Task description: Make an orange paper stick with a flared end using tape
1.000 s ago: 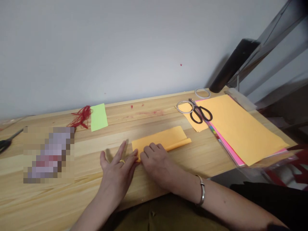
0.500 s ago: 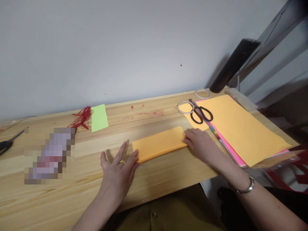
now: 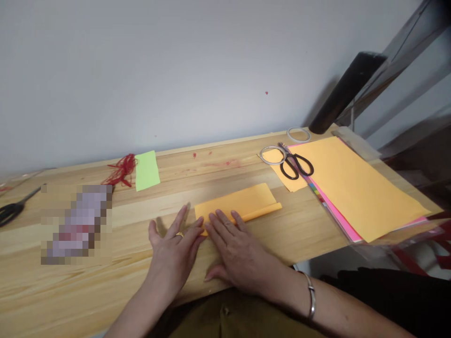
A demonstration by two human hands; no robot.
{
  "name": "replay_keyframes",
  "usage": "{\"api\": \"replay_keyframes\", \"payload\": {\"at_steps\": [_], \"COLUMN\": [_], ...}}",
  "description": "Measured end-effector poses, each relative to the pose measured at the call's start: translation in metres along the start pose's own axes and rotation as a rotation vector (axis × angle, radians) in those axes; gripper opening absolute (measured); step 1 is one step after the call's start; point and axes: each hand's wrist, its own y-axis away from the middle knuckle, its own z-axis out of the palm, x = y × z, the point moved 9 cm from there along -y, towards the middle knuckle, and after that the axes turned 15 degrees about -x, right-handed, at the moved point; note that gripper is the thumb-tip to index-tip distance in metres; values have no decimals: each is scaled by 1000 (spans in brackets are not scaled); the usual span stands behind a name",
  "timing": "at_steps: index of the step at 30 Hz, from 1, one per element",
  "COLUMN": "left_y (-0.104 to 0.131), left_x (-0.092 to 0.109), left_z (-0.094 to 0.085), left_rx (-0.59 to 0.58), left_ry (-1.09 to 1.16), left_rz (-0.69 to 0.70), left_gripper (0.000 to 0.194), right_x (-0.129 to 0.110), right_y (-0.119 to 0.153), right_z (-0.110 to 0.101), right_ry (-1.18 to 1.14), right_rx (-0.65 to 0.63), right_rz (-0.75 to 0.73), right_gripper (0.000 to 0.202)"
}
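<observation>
An orange paper (image 3: 236,199) lies on the wooden table, its near edge rolled or folded over into a narrow band. My left hand (image 3: 172,251) is at its left end, with some fingertips on the near left corner and the other fingers spread on the table. Flat across the near edge, beside the left fingertips, rests my right hand (image 3: 237,246), its fingers stretched out and its thumb apart. The right end of the rolled edge sticks up a little, free of both hands.
Right of the paper lie black-handled scissors (image 3: 296,166), a tape ring (image 3: 273,155), another ring (image 3: 299,135) and stacked orange sheets (image 3: 355,183). A black cylinder (image 3: 345,94) leans behind. Leftward are green paper (image 3: 147,171), red strings (image 3: 123,170), a blurred-out item (image 3: 82,220) and other scissors (image 3: 12,211).
My right hand has let go of the paper's right end and moved left to its near edge, close to my left hand. My left hand has stayed at the left corner.
</observation>
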Motion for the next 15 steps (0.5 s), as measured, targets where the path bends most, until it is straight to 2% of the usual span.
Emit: {"api": "replay_keyframes", "payload": {"at_steps": [4,10,13,15], "left_y": [0,2,2,2], "left_x": [1,1,1,0], "left_z": [-2,-4,-3,-2], "left_rx": [37,75,74,62], "left_ry": [33,54,57,66], "left_rz": [6,10,13,10], "left_gripper": [17,16,16,16], "right_x": [39,107,121,113], "right_y": [23,79,96,91], "right_z": [-5,-11,-24,-34], "right_ry": [29,163,216,207], "right_rx": [-33,-16,101,183], "right_rz": [121,384,498,501], "right_gripper": [79,79,78,69]}}
